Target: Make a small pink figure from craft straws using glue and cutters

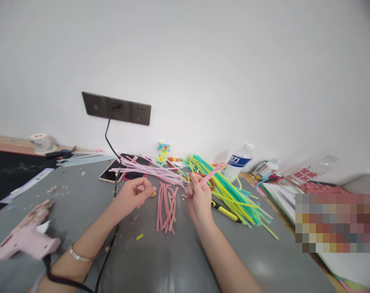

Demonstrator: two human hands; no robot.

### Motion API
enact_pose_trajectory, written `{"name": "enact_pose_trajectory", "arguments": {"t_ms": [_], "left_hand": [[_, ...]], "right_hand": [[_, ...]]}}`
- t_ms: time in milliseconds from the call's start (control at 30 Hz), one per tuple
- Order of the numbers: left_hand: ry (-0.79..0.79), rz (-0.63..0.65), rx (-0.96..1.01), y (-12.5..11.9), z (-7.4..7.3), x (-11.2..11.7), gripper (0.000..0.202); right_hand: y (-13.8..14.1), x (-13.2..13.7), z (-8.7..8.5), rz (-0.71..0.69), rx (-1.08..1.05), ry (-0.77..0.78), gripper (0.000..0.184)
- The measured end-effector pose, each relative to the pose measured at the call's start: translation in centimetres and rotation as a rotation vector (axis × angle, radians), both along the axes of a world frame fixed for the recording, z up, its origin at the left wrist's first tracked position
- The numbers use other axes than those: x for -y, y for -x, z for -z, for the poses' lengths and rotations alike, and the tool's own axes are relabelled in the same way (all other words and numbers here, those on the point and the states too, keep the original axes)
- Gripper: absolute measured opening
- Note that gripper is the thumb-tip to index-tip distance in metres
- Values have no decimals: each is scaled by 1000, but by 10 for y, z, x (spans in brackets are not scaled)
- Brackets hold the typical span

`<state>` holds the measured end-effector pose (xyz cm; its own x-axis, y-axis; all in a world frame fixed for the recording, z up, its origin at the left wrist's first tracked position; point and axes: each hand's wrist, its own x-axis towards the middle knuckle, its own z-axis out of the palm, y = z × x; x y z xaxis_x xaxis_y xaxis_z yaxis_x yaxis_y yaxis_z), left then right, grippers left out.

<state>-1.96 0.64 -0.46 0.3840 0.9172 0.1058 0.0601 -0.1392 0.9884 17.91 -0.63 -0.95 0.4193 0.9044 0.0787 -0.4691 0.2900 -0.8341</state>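
My right hand (199, 197) is closed around a pink pipe cleaner (214, 173), bent double, with its looped end pointing up and to the right. To its left, my left hand (134, 195) is held with curled fingers and the thumb near the index finger. What those fingers hold, if anything, I cannot make out; a small yellow piece shows by their tips. Between the hands lies a bunch of short pink pipe cleaners (166, 209). Behind them, longer pale pink pipe cleaners (154, 171) lie partly across two phones (111, 170).
Green and yellow pipe cleaners (234, 195) and a yellow-handled cutter (226, 211) lie at right, near a bottle (238, 162). A pink glue gun (29, 242) lies left. A black cord (113, 236) crosses the table from the wall socket (117, 109).
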Motion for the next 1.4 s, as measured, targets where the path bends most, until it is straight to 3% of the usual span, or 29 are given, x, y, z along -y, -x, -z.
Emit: {"name": "enact_pose_trajectory", "arguments": {"t_ms": [67,167,233,300,333,400,467,533,567,600,667,767,867,967,1100,1267,1333,1400], "left_hand": [[72,208,36,4,-4,4,39],[279,690,54,12,-16,12,44],[483,983,57,18,-24,17,67],[587,1005,51,20,-30,20,89],[594,973,65,20,-31,20,94],[518,761,109,17,-28,17,87],[312,335,210,13,-22,11,66],[-8,-164,316,9,-15,4,52],[-130,-335,360,8,-12,2,48],[-197,-404,403,6,-10,1,47],[-250,-397,432,4,-7,2,44],[-154,-129,300,-4,-5,11,38],[-12,131,157,-13,-3,20,45],[25,226,94,-19,-1,23,36],[25,179,95,-18,1,19,22],[24,108,161,-15,-1,17,26],[-35,-62,204,-14,-1,15,26],[-115,-330,311,-11,0,10,22]], "right_hand": [[-4,-2,-1,8,-11,-8,42],[-5,-4,-1,7,-6,-18,42],[-5,-3,-2,5,-1,-23,43],[-6,-3,-2,20,10,-27,42],[-6,-3,-2,34,21,-28,42],[-8,-3,-2,71,44,-29,41],[-10,-4,-2,106,57,-29,42],[-11,-5,-2,119,55,-29,42],[-10,-5,-1,115,52,-28,42],[-9,-5,-1,100,51,-24,41],[-5,-4,0,35,53,-16,41],[4,0,3,-141,83,-22,38],[11,5,6,-345,151,-38,35],[14,9,8,-451,271,-44,30],[16,12,5,-476,394,-66,23],[16,13,5,-477,404,-80,25],[16,12,6,-457,326,-76,33],[16,10,7,-420,210,-62,40]]}}
